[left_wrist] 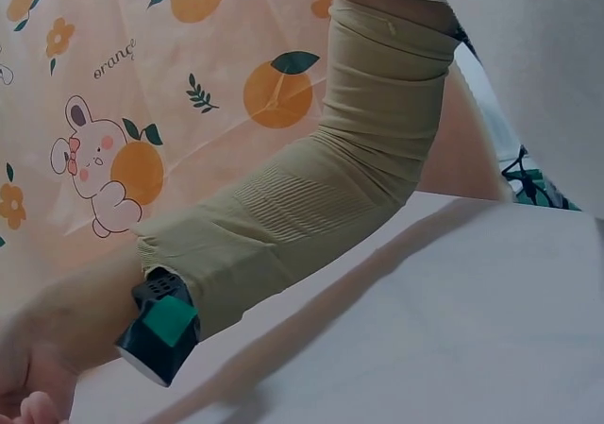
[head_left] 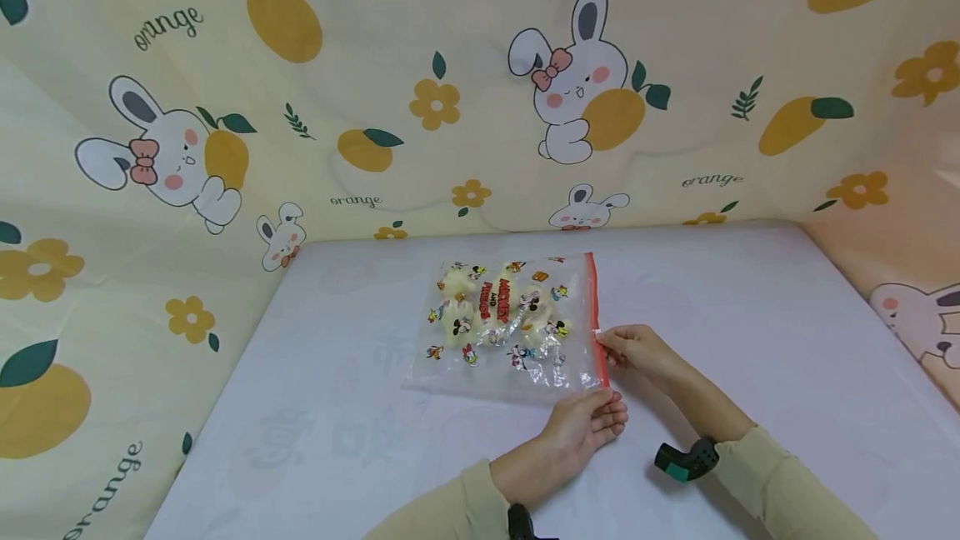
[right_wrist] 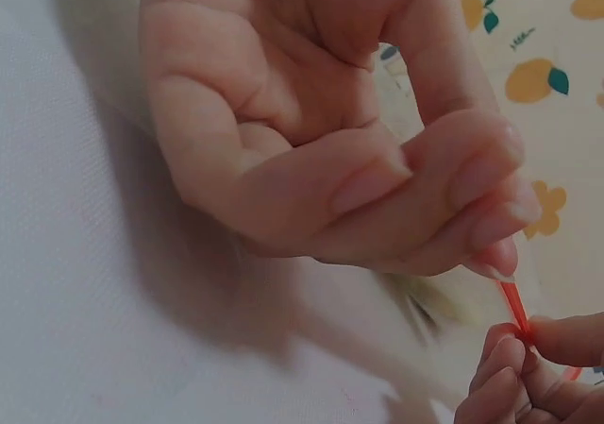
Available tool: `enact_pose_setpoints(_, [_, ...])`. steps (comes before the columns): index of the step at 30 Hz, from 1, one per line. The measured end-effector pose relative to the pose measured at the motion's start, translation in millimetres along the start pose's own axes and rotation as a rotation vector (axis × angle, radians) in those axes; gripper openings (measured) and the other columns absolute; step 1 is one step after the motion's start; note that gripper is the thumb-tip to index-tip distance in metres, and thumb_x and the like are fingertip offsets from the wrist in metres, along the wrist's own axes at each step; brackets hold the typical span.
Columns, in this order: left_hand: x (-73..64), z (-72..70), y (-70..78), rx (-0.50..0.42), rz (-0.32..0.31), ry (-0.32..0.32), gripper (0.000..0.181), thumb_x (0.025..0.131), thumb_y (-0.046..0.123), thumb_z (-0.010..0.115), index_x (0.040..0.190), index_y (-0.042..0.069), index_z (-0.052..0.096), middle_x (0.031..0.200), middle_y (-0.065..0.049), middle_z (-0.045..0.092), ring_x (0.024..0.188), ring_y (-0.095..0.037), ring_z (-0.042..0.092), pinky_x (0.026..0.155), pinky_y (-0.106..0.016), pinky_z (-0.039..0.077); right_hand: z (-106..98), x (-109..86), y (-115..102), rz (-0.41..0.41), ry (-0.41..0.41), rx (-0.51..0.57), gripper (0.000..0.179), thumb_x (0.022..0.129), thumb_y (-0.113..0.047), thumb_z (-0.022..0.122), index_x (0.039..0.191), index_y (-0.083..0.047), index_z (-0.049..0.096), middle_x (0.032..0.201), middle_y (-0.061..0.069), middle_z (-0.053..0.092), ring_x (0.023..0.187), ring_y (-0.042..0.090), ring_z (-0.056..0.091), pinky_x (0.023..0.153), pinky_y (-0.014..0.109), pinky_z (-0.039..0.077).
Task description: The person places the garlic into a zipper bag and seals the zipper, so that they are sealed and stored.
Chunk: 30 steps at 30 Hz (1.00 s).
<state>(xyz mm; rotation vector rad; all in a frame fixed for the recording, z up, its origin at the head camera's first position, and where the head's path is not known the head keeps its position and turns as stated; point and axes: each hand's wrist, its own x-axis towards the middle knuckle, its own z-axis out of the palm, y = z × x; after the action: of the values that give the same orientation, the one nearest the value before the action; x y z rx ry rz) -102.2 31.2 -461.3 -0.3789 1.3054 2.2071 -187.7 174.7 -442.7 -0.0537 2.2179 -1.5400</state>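
A clear zip bag [head_left: 487, 373] with cartoon prints and red lettering lies on the white table, its red zip edge [head_left: 592, 290] on the right. Inside it are several cream-coloured lumps [head_left: 458, 283], partly hidden by the print. My left hand [head_left: 573, 436] pinches the bag's near right corner, at the end of the red strip. Farther up that strip, my right hand [head_left: 641, 357] pinches it between thumb and fingertips. In the right wrist view the red strip [right_wrist: 512, 301] runs between my right hand [right_wrist: 311, 141] and the left fingertips [right_wrist: 505, 363].
The white tabletop [head_left: 322, 415] spreads around the bag. Behind and beside it hangs a cream cloth [head_left: 465, 23] printed with rabbits and oranges. A dark wrist camera [head_left: 686, 461] sits on my right wrist, next to a beige sleeve [head_left: 780, 473].
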Motion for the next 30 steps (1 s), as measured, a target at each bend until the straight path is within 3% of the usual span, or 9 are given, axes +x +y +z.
enact_pose_setpoints(6, [2.3, 0.8, -2.1, 0.005, -0.001, -0.011, 0.021, 0.096, 0.018, 0.053, 0.102, 0.001, 0.064, 0.078, 0.002, 0.063, 0.074, -0.007, 0.061, 0.076, -0.020, 0.053, -2.4, 2.9, 2.1, 0.009, 0.010, 0.003, 0.033, 0.098, -0.024, 0.052, 0.101, 0.006, 0.065, 0.065, -0.009, 0.057, 0.066, 0.007, 0.051, 0.063, 0.022, 0.045])
enact_pose_setpoints(13, [3.4, 1.4, -4.2, -0.003, 0.017, -0.014, 0.018, 0.096, 0.016, 0.053, 0.097, 0.002, 0.064, 0.075, 0.003, 0.062, 0.071, -0.006, 0.059, 0.073, -0.019, 0.051, -2.8, 3.8, -0.7, -0.003, 0.003, 0.033, 0.029, 0.098, -0.023, 0.052, 0.095, 0.002, 0.066, 0.064, -0.009, 0.056, 0.064, 0.006, 0.050, 0.063, 0.022, 0.044])
enact_pose_setpoints(22, [2.5, 1.4, -4.8, -0.001, 0.037, -0.016, 0.018, 0.095, 0.016, 0.054, 0.096, 0.001, 0.065, 0.073, 0.004, 0.062, 0.069, -0.006, 0.059, 0.072, -0.019, 0.051, -4.6, 6.4, -2.6, 0.002, 0.008, 0.021, 0.034, 0.098, -0.023, 0.052, 0.105, 0.008, 0.064, 0.065, -0.010, 0.057, 0.065, 0.005, 0.052, 0.063, 0.021, 0.046])
enact_pose_setpoints(30, [2.7, 1.2, -5.2, -0.004, 0.051, -0.019, 0.016, 0.094, 0.015, 0.054, 0.094, 0.003, 0.064, 0.071, 0.005, 0.062, 0.068, -0.006, 0.059, 0.070, -0.019, 0.051, -5.4, 8.3, -2.9, -0.022, 0.002, 0.053, 0.029, 0.098, -0.021, 0.052, 0.098, 0.004, 0.066, 0.063, -0.011, 0.056, 0.064, 0.004, 0.051, 0.062, 0.021, 0.044])
